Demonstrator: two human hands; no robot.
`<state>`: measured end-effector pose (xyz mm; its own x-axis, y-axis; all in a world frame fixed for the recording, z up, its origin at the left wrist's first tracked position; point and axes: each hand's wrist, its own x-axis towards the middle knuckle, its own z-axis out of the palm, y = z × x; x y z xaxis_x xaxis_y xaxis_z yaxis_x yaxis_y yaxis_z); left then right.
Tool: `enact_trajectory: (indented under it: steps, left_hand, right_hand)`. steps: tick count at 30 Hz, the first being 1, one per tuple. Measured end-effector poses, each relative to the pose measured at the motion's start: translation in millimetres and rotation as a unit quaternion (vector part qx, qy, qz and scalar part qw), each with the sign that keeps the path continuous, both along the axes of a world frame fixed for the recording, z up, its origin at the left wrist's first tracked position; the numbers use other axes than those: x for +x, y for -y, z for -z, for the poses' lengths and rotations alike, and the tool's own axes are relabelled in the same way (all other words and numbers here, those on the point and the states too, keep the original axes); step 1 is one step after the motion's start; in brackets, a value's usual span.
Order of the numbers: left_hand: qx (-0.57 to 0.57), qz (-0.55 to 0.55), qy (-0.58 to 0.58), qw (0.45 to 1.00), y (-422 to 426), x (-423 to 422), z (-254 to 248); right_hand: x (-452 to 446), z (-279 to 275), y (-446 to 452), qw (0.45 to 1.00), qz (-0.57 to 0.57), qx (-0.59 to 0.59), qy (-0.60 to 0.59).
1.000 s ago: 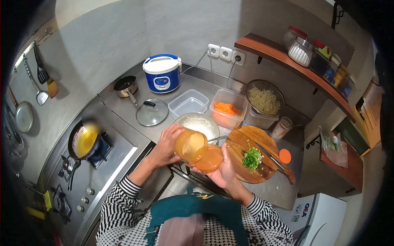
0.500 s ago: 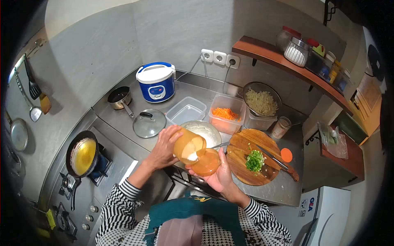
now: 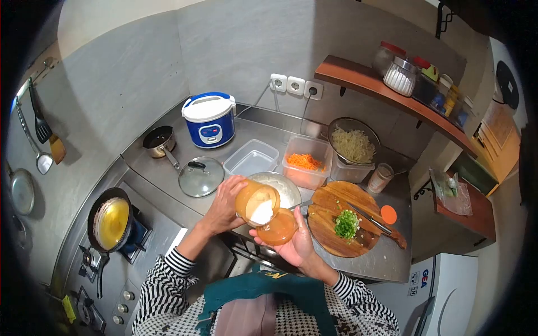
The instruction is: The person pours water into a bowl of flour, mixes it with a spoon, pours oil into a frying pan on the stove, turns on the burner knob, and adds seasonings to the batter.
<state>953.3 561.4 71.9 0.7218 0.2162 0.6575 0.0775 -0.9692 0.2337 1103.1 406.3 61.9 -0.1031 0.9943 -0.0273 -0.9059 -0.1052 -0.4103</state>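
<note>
My left hand (image 3: 225,206) is wrapped round an orange translucent jar (image 3: 250,197), tilted to the right with white powder (image 3: 261,213) near its mouth. In my right hand (image 3: 300,246) lies a round orange lid (image 3: 278,228), just under the jar's mouth. Behind the jar is a metal bowl (image 3: 287,187) of white mixture, with a utensil handle resting on its right rim. A round wooden board (image 3: 325,227) to the right bears chopped green onion (image 3: 347,224) and a knife (image 3: 370,217).
A pan (image 3: 92,224) of yellow liquid sits on the stove at left. Behind are a saucepan (image 3: 158,140), glass lid (image 3: 202,176), rice cooker (image 3: 209,120), empty plastic container (image 3: 252,158), shredded carrot (image 3: 304,162) and a strainer (image 3: 353,140). A shelf (image 3: 392,89) juts out at right.
White powder has slid forward to the mouth of the tilted jar. The jar and lid stay close together in my hands. The camera view has shifted slightly.
</note>
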Motion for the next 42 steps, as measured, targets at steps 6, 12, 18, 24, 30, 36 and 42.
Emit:
enact_trajectory:
  steps: [6,12,18,24,30,36,42]
  left_hand:
    - [0.007,-0.013,0.035,0.999,-2,-2,4]
    - [-0.010,-0.010,0.012,1.000,-7,-4,14]
    - [0.004,-0.022,0.042,0.999,-3,-10,7]
    - [-0.008,-0.019,0.010,1.000,-10,-12,13]
    - [0.004,-0.038,0.033,0.999,-9,-16,8]
    - [0.006,-0.030,0.021,0.999,-9,-15,15]
    - [0.031,-0.042,0.051,0.997,-14,-18,6]
  right_hand:
    - [-1,1,0,1.000,0.008,-0.010,0.012]
    - [-6,5,-2,1.000,-0.003,-0.008,0.016]
    - [-8,3,-1,1.000,0.004,-0.009,0.013]
    - [-13,4,-4,1.000,0.009,-0.014,0.005]
    - [-17,0,-2,0.999,0.019,-0.027,0.004]
    - [-18,-1,-5,0.999,0.018,-0.026,0.008]
    - [-20,-1,-8,1.000,0.018,-0.021,0.010]
